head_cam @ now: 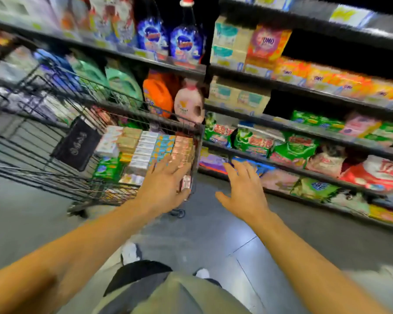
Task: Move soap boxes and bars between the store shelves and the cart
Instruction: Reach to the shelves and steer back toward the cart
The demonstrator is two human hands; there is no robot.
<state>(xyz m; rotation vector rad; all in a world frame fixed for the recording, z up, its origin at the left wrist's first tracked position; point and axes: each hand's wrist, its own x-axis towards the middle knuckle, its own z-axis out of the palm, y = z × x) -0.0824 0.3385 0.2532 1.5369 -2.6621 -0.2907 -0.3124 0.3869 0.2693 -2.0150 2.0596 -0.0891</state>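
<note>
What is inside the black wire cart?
The black wire cart holds rows of stacked soap boxes and a green pack. The left hand covers some boxes; lower layers are hidden.

1. Two blue detergent bottles point(170, 39) are seen upright on an upper shelf.
2. An orange jug point(157, 96) is set just beside a pink pouch point(189, 105).
3. Green detergent bags point(279, 145) are ranged lower right.
4. Grey floor tiles point(213, 236) are seen below.

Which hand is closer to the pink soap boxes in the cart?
Left. The left hand lies over the pink soap boxes; the right hand hovers outside the cart, towards the shelves.
</note>
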